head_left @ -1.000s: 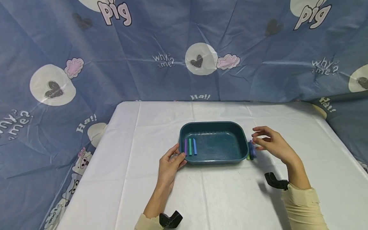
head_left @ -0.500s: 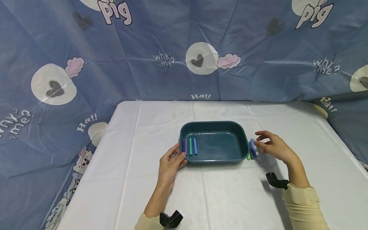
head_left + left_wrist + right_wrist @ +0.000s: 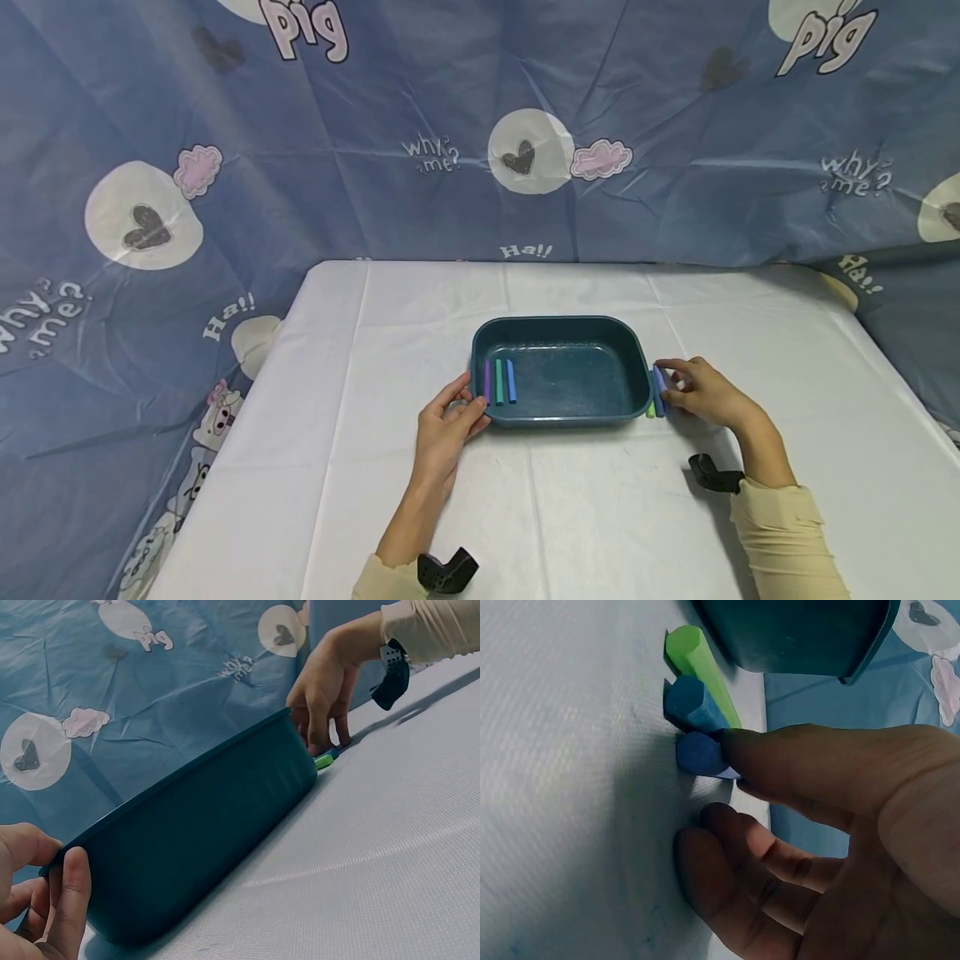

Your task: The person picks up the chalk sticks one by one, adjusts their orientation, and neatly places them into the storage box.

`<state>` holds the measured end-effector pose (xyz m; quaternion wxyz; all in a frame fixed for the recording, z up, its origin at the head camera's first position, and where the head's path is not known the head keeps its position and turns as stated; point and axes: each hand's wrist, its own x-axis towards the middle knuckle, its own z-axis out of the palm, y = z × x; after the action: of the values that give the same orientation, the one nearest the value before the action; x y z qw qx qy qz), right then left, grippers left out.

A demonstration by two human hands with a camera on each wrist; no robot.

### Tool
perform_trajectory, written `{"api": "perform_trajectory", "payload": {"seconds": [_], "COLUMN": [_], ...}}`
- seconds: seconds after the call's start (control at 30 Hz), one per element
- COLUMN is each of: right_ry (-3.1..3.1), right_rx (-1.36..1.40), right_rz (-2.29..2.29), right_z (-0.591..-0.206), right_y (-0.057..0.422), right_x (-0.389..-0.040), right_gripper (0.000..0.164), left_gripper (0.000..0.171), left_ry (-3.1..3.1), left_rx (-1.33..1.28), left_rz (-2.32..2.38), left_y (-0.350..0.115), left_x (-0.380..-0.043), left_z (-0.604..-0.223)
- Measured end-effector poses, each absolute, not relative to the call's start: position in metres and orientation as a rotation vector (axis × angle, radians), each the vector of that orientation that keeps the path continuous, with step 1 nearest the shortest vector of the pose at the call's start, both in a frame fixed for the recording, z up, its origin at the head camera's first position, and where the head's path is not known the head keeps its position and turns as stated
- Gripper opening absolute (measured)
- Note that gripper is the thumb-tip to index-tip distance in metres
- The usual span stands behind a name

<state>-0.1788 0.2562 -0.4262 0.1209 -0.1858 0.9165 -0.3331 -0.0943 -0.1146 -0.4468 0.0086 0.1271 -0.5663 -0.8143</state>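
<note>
My left hand point(image 3: 442, 437) holds the near left corner of a dark teal tray point(image 3: 558, 422), thumb at the rim and fingers against the outer wall. Inside, at its left end, purple point(image 3: 487, 379), green point(image 3: 499, 383) and blue point(image 3: 512, 382) chalk sticks lie side by side. Just outside the right end, my right hand point(image 3: 708, 396) pinches a violet-blue chalk stick point(image 3: 699, 754) with thumb and finger; the other fingers stay loosely bent near the cloth. Beside that stick lie a darker blue chalk stick point(image 3: 694, 701) and a lime green one point(image 3: 701, 664), closest to the tray.
A white cloth point(image 3: 420, 325) covers the table and carries faint blue specks near the right hand. Behind and at the sides hangs a blue printed curtain point(image 3: 450, 217). Black wrist mounts point(image 3: 447, 572) sit on both forearms.
My right hand has come down and slightly left onto the violet-blue chalk stick, its thumb and finger closing on it. The left hand keeps its hold on the tray.
</note>
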Motion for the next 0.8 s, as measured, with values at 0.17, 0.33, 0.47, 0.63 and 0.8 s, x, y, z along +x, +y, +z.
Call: {"api": "perform_trajectory", "payload": {"seconds": [0.17, 0.33, 0.47, 0.63, 0.8], "right_ry": [2.651, 2.575, 2.570, 2.581, 2.616], "right_rx": [-0.491, -0.436, -0.391, -0.377, -0.399], "right_rz": [-1.027, -1.212, -1.328, -1.478, -1.575], "right_z": [-0.427, -0.427, -0.425, -0.417, -0.407], "right_y": [0.255, 0.254, 0.254, 0.251, 0.244], "right_x": [-0.179, -0.181, -0.181, -0.179, -0.177], "right_gripper": [0.048, 0.046, 0.050, 0.051, 0.049], "left_gripper": [0.053, 0.053, 0.052, 0.052, 0.052], "left_ry": [-1.764, -1.751, -1.748, -1.747, -1.751], "left_rx": [0.389, 0.382, 0.386, 0.395, 0.383], "left_rz": [-2.547, -2.557, -2.551, -2.548, -2.551], "left_y": [-0.115, -0.115, -0.115, -0.116, -0.115], "left_x": [-0.094, -0.095, -0.094, -0.094, -0.095], "left_z": [-0.446, -0.447, -0.447, -0.447, -0.446]}}
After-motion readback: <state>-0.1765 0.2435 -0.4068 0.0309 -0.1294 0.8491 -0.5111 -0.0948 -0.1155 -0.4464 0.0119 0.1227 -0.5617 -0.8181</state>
